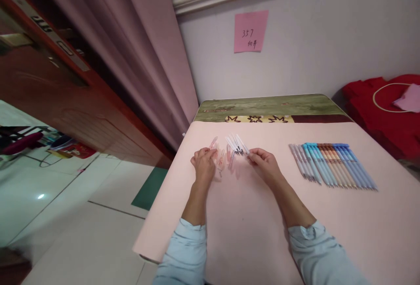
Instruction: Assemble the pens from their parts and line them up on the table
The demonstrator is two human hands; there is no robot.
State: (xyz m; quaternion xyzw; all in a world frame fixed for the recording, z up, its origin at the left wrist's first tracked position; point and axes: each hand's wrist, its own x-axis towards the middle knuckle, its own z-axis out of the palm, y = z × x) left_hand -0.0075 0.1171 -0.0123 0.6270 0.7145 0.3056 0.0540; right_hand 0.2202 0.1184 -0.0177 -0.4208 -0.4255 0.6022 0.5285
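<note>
My left hand (204, 163) is on the left of the table, its fingers curled at several clear pinkish pen barrels (222, 159); the barrel under its fingertips is partly hidden. Further right, the thumb and forefinger of my right hand (265, 163) pinch the near end of a white pen refill. This is at the right edge of a fanned group of white pen refills (235, 141) with dark lower ends. A pale lilac-tinted clear pen part (232, 161) lies just below the refills, between my hands.
To the right, a row of pens (334, 165) in grey, light blue, brown and blue lies side by side. A pink cover (249, 224) spreads over the table. Red cloth (387, 110) sits beyond the right edge. A wooden door (85, 101) and pink curtain (157, 57) stand left.
</note>
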